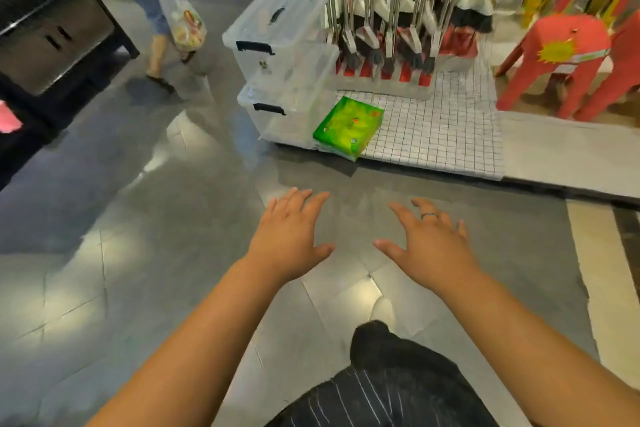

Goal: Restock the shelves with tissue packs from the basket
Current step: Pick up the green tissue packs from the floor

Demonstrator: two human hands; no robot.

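Grey tiled shop floor [121, 218], low display platform [433, 135] with wire-grid top ahead. Green tissue pack [348, 127] lies flat at platform's front edge, beside stacked clear storage boxes [277, 55]. Left hand [289, 236] and right hand [427, 246] hover over floor, fingers spread, holding nothing, near pack but apart from it.

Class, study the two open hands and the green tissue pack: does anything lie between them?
Nothing visible does. Only bare grey floor separates the left hand and right hand from the green tissue pack, which lies at the front edge of the gridded platform, beside clear boxes.
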